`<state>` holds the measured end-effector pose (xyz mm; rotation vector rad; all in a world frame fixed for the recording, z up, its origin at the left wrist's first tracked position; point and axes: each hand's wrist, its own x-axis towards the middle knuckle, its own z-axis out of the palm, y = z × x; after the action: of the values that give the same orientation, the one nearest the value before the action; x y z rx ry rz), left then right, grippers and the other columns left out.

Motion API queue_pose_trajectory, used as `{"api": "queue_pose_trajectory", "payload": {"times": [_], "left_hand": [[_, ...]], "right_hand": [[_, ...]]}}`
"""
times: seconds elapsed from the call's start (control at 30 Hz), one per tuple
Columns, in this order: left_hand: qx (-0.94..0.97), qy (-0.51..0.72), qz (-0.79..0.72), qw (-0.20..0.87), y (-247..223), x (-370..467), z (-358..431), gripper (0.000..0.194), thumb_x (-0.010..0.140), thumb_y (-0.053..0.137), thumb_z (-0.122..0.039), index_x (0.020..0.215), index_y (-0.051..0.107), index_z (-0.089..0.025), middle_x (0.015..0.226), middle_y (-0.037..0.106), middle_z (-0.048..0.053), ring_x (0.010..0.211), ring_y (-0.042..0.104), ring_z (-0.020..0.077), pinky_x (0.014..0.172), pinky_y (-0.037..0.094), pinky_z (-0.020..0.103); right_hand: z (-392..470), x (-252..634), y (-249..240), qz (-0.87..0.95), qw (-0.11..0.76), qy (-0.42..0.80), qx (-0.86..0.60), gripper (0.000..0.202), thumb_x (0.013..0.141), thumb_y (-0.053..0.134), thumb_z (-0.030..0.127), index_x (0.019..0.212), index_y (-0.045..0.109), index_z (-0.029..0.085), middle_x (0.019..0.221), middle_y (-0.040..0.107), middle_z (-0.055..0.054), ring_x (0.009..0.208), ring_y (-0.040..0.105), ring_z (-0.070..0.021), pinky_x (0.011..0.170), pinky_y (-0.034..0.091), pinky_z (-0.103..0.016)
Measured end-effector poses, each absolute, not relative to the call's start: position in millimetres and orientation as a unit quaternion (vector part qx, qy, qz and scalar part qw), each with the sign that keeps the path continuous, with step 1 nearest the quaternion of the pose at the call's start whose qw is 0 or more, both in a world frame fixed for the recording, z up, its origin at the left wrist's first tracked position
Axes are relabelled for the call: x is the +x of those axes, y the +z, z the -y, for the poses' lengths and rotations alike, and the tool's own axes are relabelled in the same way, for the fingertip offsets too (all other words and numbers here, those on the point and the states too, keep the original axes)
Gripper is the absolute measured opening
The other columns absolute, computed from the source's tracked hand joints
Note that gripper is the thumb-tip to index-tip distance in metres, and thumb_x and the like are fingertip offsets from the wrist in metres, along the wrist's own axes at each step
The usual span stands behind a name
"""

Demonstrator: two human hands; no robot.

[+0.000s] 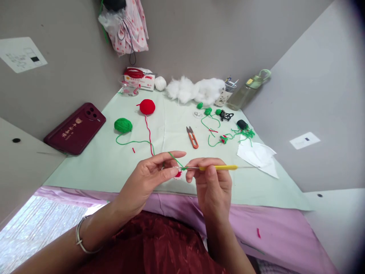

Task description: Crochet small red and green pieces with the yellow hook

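My left hand (155,171) pinches a small red and white crochet piece (178,174) between thumb and fingers, its index finger stretched out with green yarn running over it. Closed around the yellow handle of a crochet hook (219,167) is my right hand (212,180). The hook's metal tip meets green yarn at the top of the piece. Green yarn leads back to a green ball (123,125) at the left. A red ball of yarn (147,107) lies behind it, its strand trailing toward my left hand.
Orange snips (192,137) lie beyond my hands. A maroon phone (75,128) leans at the left. White stuffing (195,90), a pen cup (226,93) and a bottle (248,91) stand at the back. Green crocheted bits (224,139) and white paper (258,156) lie at the right.
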<state>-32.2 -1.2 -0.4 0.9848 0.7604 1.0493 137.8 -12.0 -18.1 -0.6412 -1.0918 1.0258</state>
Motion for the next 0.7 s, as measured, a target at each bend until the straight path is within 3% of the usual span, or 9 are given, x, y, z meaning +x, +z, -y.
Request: {"api": "queue_pose_trajectory", "payload": {"times": [0.17,0.43,0.63,0.7], "left_hand": [[0.454,0.474,-0.340,0.673,-1.0,-32.1,1.1,0.025,0.092,0.081,-0.033,0.117,0.084,-0.036,0.086,0.063,-0.003,0.085,0.056,0.0115,0.078,0.046,0.023],[0.488,0.492,-0.365,0.622,-3.5,-32.0,2.4,0.025,0.093,0.081,-0.033,0.117,0.084,-0.037,0.085,0.064,-0.003,0.082,0.056,0.0117,0.079,0.048,0.024],[0.500,0.514,-0.381,0.584,-1.0,-27.1,5.3,0.031,0.090,0.084,-0.030,0.120,0.082,-0.036,0.085,0.066,-0.003,0.082,0.059,0.0123,0.086,0.051,0.026],[0.494,0.520,-0.376,0.587,-0.5,-25.1,6.5,0.035,0.089,0.084,-0.030,0.123,0.081,-0.034,0.085,0.067,-0.003,0.083,0.061,0.0130,0.087,0.052,0.027]], "right_hand": [[15.8,143.5,-16.4,0.533,0.671,0.427,-0.287,0.019,0.108,0.056,0.028,0.104,0.074,0.025,0.097,0.078,-0.002,0.075,0.073,-0.0140,0.068,0.062,-0.030],[24.9,150.5,-13.2,0.679,0.624,0.223,-0.316,0.025,0.107,0.052,0.015,0.116,0.073,0.024,0.097,0.078,-0.005,0.093,0.075,-0.0196,0.079,0.063,-0.036],[31.0,153.0,-22.4,0.774,0.530,0.059,-0.342,0.036,0.103,0.059,0.014,0.136,0.067,0.026,0.121,0.077,-0.011,0.105,0.075,-0.0212,0.082,0.065,-0.035],[29.9,149.8,-24.4,0.777,0.524,0.017,-0.350,0.041,0.101,0.061,0.012,0.138,0.066,0.028,0.119,0.077,-0.010,0.103,0.075,-0.0208,0.081,0.065,-0.033]]}}
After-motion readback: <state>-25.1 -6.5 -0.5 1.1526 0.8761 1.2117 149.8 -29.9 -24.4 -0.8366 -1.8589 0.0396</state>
